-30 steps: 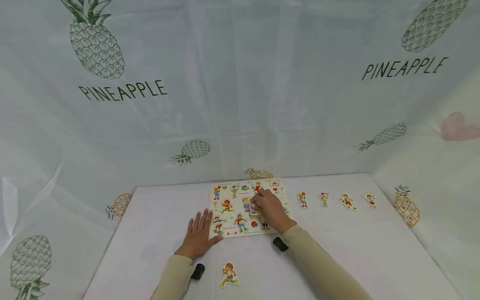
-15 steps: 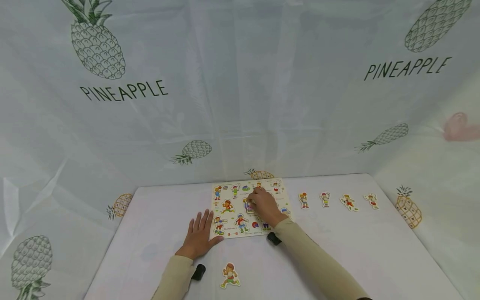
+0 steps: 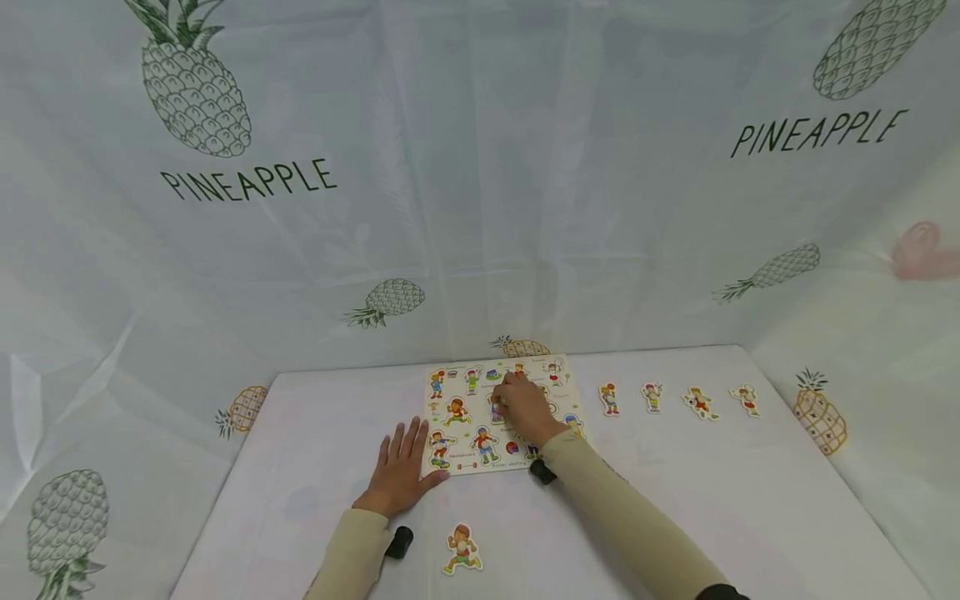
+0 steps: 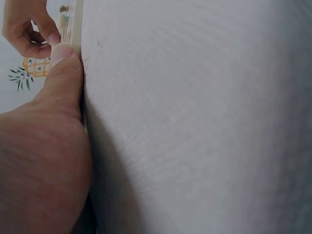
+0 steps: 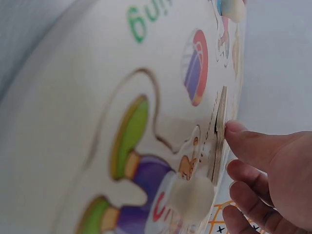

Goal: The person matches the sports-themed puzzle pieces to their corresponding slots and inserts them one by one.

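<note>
A cream puzzle board (image 3: pixel 459 444) printed with sports figures lies at the back middle of the table. My right hand (image 3: pixel 527 408) is over its centre, thumb and fingers pinching a wooden puzzle piece (image 3: pixel 496 409). In the right wrist view the thumb (image 5: pixel 253 144) presses the edge of this piece (image 5: pixel 220 139), which is tilted close to the board (image 5: pixel 53 107). Part of the piece is hidden by the fingers. My left hand (image 3: pixel 400 467) lies flat with fingers spread at the board's left side. Its thumb (image 4: pixel 63 73) rests at the board's front left corner.
To the right of the board, several loose figure pieces stand in a row, among them a basketball player (image 3: pixel 610 400) and a footballer (image 3: pixel 700 403). A runner piece (image 3: pixel 462 550) lies near the front. A pineapple-print curtain (image 3: pixel 480 208) hangs behind the table.
My right hand has shifted left over the board with the pinched piece, then nearly stopped. The left hand stays in place.
</note>
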Available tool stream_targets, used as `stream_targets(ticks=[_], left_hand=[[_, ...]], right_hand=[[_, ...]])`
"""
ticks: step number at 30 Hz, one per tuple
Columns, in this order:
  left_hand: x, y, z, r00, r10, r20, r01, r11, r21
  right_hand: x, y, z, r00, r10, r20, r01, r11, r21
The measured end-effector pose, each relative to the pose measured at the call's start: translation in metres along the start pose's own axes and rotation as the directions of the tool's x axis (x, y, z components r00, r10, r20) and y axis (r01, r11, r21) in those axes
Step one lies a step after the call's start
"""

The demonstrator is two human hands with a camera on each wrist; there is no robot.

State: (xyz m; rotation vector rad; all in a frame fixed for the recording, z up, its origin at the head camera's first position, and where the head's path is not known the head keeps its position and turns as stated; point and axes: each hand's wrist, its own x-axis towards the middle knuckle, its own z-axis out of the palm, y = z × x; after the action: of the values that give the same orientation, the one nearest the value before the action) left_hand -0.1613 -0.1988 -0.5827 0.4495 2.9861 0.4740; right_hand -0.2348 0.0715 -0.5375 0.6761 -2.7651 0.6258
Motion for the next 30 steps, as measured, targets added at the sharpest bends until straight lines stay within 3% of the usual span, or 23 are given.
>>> stream_targets(ticks=[10,14,24,30], left_hand=[[-0.002,0.004,-0.004,1.0,-0.005,0.014,0.006,0.999,-0.044],[-0.002,0.005,-0.005,1.0,-0.008,0.028,0.008,1.0,-0.025],[-0.001,0.007,-0.009,1.0,0.004,0.023,-0.003,0.999,-0.032],[-0.004,0.008,-0.01,1.0,0.0,0.022,0.001,0.999,-0.042]], right_hand=[[0.0,0.005,0.005,1.0,0.001,0.001,-0.001,0.999,0.037],[0.0,0.005,0.005,1.0,0.011,0.004,-0.011,0.999,0.036],[-0.003,0.001,0.003,0.998,0.06,-0.005,-0.06,0.998,-0.004],[-0.009,0.004,0.003,1.0,0.019,0.025,-0.017,0.998,-0.058]])
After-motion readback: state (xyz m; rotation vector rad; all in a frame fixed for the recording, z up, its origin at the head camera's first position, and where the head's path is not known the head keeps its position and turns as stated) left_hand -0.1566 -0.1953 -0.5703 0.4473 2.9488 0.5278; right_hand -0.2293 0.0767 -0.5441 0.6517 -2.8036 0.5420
